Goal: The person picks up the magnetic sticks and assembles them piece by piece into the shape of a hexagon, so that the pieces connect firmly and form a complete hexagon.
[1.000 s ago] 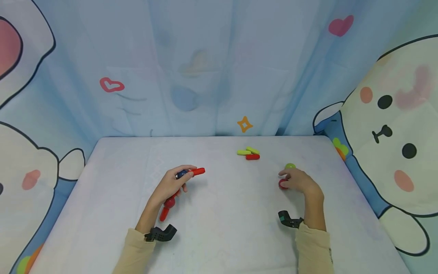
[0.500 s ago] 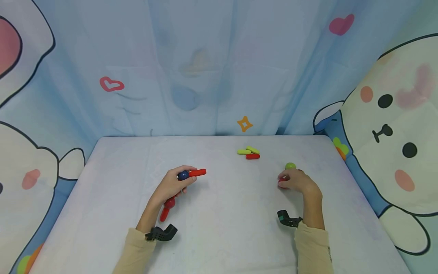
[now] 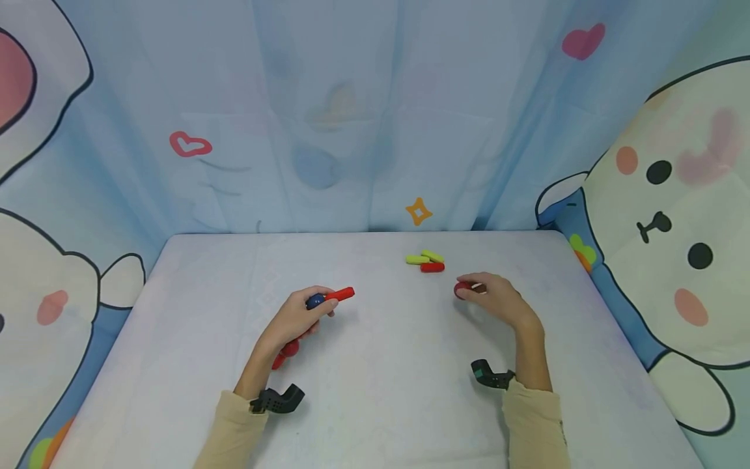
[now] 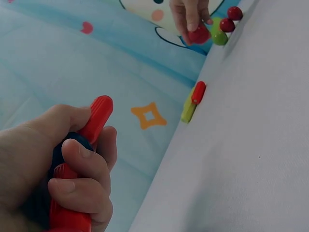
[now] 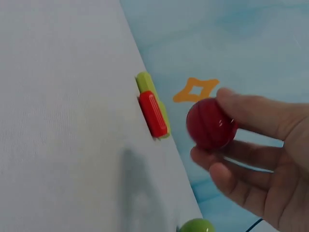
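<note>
One red ball (image 3: 461, 290), centre right of the head view, pinched by the right hand (image 3: 498, 301). One ball-and-rod assembly (image 3: 315, 301), centre left, gripped in the curled left hand (image 3: 295, 318).

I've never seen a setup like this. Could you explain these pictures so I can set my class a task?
There is no robot: a person works bare-handed. One picture comes from a camera on the head, the others from wrist cameras. The left hand grips red rods and a blue ball, seemingly part of one joined piece. The right hand pinches a red ball. On the white table lie two yellow-green rods and a red rod; the left wrist view also shows two more red balls and at least one green ball.
</note>
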Tool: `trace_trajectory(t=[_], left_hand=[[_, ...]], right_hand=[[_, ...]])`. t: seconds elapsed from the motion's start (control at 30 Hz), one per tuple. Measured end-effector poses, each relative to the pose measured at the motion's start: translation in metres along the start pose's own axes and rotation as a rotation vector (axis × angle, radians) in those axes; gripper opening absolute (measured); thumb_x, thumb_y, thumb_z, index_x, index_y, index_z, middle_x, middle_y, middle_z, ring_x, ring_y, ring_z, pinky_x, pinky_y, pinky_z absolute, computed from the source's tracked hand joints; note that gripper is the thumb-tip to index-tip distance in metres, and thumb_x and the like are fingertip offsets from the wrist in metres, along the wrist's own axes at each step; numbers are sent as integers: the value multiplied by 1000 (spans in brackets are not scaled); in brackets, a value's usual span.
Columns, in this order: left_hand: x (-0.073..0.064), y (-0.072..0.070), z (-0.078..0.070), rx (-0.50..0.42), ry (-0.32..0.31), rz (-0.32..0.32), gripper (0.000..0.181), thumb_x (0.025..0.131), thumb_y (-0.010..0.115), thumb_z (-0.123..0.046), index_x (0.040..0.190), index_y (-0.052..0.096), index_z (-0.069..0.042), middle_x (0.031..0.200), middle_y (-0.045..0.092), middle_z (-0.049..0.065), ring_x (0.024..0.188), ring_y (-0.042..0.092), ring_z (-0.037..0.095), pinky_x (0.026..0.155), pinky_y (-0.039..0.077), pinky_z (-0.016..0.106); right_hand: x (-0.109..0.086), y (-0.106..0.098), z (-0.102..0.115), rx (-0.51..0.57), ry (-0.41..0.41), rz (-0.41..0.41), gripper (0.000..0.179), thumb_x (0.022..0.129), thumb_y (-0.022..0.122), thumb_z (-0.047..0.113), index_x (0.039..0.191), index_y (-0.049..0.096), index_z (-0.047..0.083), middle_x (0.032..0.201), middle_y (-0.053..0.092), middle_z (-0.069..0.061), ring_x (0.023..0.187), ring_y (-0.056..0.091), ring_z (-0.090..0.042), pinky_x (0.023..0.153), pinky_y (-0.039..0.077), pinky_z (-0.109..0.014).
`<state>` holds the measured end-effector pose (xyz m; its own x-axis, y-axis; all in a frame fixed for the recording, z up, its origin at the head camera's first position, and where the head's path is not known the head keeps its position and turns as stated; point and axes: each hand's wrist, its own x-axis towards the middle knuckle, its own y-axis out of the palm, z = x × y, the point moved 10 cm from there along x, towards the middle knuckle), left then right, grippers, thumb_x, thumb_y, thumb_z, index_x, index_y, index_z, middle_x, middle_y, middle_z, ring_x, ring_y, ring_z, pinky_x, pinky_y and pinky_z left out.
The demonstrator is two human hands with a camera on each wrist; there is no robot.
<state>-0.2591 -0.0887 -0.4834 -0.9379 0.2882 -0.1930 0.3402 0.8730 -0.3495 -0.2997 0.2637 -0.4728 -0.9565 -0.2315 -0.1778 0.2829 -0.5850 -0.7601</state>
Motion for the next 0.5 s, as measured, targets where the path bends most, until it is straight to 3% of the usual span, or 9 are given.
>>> trace_trajectory(t=[0.23, 0.5], left_hand=[[0, 6, -1, 50, 11, 51, 40, 93, 62, -43, 123, 60, -17, 88, 60, 26, 45, 40, 13, 43, 33, 22], [0, 13, -2, 76, 28, 111, 38, 94, 58, -47, 117, 61, -16, 85, 58, 31, 44, 37, 13, 43, 32, 22]], right_hand=[[2, -2, 25, 98, -110, -72, 50, 93, 64, 37, 132, 58, 6, 128, 61, -18, 109, 61, -33, 90, 55, -46], [2, 1, 37, 209, -142, -87, 50, 92, 63, 41, 132, 58, 12, 127, 62, -15, 110, 62, -30, 89, 56, -39]])
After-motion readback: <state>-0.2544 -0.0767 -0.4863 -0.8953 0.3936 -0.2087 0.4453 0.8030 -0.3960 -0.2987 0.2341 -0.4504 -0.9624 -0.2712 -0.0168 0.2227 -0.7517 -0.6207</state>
